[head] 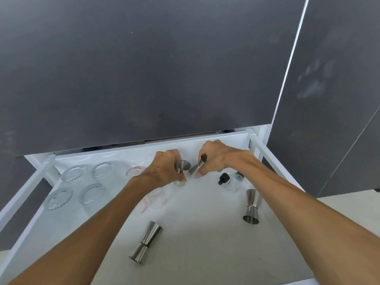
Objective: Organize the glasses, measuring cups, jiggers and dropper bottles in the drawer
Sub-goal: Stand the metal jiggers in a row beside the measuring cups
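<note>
A white drawer (205,243) is pulled out below me. My left hand (162,171) grips a steel jigger (183,166) held upright near the drawer's back. My right hand (216,159) grips a second steel jigger (198,166), tilted, close beside the first. Two more jiggers lie on their sides: one at the front middle (146,241), one at the right (251,206). Several clear ribbed glasses (75,173) stand at the back left. Clear measuring cups with red marks sit by my left wrist (157,199) and behind it (136,170). Dropper bottles with black caps (224,178) lie at the back right.
A dark grey cabinet front (144,68) hangs over the drawer's back edge. A second grey panel (333,99) stands to the right. White drawer rails (267,155) run along both sides. Pale floor shows at the lower corners.
</note>
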